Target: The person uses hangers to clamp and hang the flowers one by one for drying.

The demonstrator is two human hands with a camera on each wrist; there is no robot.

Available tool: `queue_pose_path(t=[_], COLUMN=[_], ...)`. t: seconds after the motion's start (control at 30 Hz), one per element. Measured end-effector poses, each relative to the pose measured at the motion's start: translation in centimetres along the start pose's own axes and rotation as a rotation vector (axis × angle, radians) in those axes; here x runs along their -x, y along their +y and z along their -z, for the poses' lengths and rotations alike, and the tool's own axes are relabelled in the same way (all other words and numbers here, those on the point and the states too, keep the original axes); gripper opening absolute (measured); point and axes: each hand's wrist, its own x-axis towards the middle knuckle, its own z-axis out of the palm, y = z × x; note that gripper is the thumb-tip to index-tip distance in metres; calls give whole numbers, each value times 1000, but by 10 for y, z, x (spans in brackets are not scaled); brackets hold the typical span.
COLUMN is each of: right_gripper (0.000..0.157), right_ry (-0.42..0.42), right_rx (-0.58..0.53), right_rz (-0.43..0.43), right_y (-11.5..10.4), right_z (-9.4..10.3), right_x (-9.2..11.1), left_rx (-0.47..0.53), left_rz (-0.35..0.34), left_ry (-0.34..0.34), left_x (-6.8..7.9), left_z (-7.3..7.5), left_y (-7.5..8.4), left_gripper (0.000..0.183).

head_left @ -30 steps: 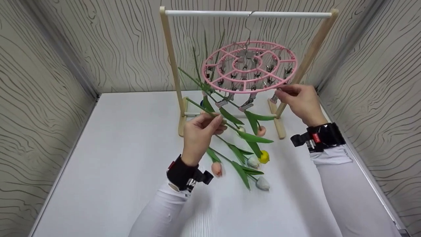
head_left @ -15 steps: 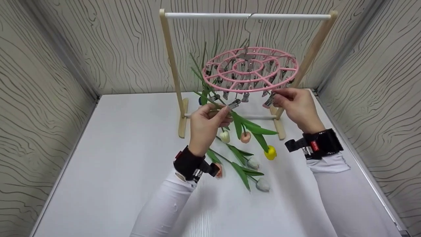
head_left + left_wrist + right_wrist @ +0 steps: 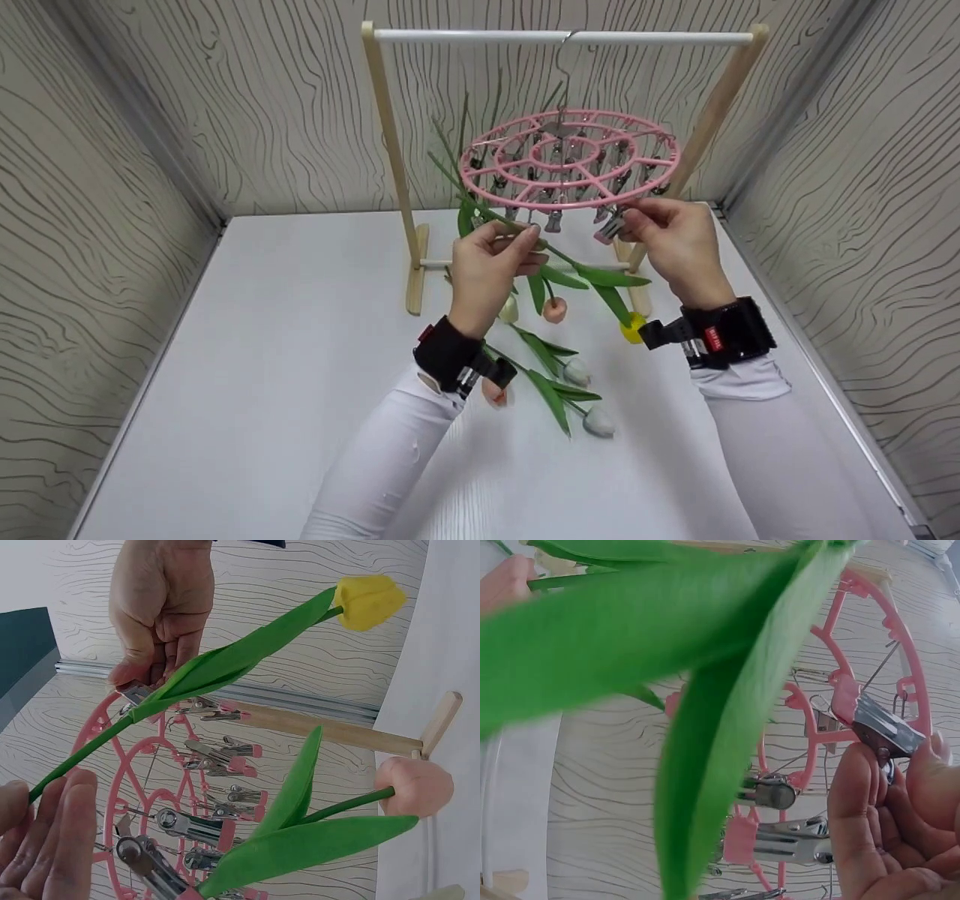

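My left hand (image 3: 487, 274) pinches the green stem of a yellow tulip (image 3: 371, 602) between thumb and fingers. The stem runs to the right, and the flower hangs low beside my right wrist strap. With the right hand (image 3: 679, 251) I grip a metal clip with pink tips (image 3: 885, 724) at the near right of a round pink clip hanger (image 3: 559, 205). In the left wrist view, the tulip's stem and leaves overlap the clip. A pink tulip (image 3: 416, 786) hangs from another clip, flower down, behind my left hand.
The hanger hooks over the white bar (image 3: 660, 37) of a wooden rack (image 3: 388, 135). More clips dangle under it. A white tulip (image 3: 509, 309) hangs behind my left hand. On the white table (image 3: 262, 375) lie two pale tulips (image 3: 598, 421) and a pink tulip (image 3: 495, 391).
My left hand has moved right and up, bringing the yellow tulip toward the held clip. The right hand has drawn the clip slightly down. The hanger has tilted and swung a little.
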Motion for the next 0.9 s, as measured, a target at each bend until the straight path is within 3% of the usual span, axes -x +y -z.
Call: queue_pose_path(t=[0.2, 0.63, 0.9], right_gripper=[32, 28, 28], right_ry=[2, 38, 79], right_rx=[-9, -51, -103], right_rz=[5, 76, 48], right_y=[-2, -6, -10], right_z=[0, -6, -9], right_x=[2, 6, 9], left_rx=[-25, 38, 48], left_rz=[6, 50, 68], left_ry=[2, 26, 35], left_x=[-5, -13, -15], left_z=[-5, -13, -17], left_y=[0, -1, 2], left_gripper=[14, 13, 12])
